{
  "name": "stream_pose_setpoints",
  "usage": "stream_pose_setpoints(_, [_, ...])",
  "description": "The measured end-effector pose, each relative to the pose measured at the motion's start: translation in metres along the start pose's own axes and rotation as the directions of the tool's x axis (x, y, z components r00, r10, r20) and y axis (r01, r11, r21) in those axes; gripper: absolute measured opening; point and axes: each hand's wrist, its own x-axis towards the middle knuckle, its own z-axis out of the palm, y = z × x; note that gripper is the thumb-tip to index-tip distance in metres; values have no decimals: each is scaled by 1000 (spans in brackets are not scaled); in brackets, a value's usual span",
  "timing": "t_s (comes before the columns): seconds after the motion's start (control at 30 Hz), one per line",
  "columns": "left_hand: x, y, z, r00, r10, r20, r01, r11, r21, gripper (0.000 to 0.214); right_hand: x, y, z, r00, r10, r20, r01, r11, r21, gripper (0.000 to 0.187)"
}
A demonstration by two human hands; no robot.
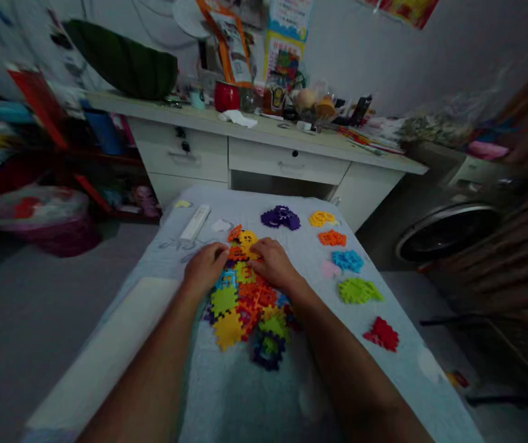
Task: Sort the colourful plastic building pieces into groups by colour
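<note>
A mixed heap of flat interlocking plastic pieces [245,295] lies on the cloth-covered table in front of me, in yellow, lime, red, orange, blue and dark purple. At its far left edge, my left hand [204,267] has its thumb and fingers closed at an orange piece [237,253]. From the right, my right hand [276,261] closes its fingers at a yellow piece [248,239], with the thumb lower, by a lime piece [244,272]. The grips are partly hidden by my fingers. Both forearms reach in from the near edge, either side of the heap.
Separate piles by colour lie beyond and to the right: purple [280,217], yellow [322,218], orange [332,238], blue [348,261], lime [360,290] and red [384,334]. A white box [196,223] lies back left. Behind stand a cluttered counter [282,130] and a washing machine [448,203].
</note>
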Motion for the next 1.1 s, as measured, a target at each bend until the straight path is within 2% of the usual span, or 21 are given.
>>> stream_pose_setpoints(0.13, [-1,7,-1,1000,-3,-2,3,1000,9,30,0,0,-5,1000,-7,-7,7,999,36,21])
stream_pose_setpoints(0.23, [-2,10,-3,1000,-12,3,12,999,34,30,1,5,-10,998,41,-39,-38,997,70,17])
stream_pose_setpoints(0.4, [-3,11,-5,999,-33,9,33,998,46,30,2,31,-31,967,135,-217,-113,987,112,18])
stream_pose_setpoints(0.53, [-3,12,-6,999,-38,16,38,998,43,30,-6,66,-60,891,303,-338,-242,947,211,17])
stream_pose_setpoints(0.6, [-3,12,-5,999,-41,14,40,998,46,31,-14,86,-73,814,423,-399,-314,897,310,18])
stream_pose_setpoints(0.7, [-2,11,-5,998,-55,14,54,997,51,31,-27,114,-85,663,583,-470,-405,807,430,16])
stream_pose_setpoints(0.8, [-2,10,-5,998,-56,17,55,997,50,31,-38,134,-89,576,656,-487,-443,752,489,11])
stream_pose_setpoints(0.93, [-2,9,-4,998,-58,14,57,997,48,31,-45,148,-86,531,711,-460,-446,697,562,10])
stream_pose_setpoints(1.1, [-2,8,-3,999,-41,16,41,998,39,32,-48,157,-82,543,694,-472,-482,719,501,15])
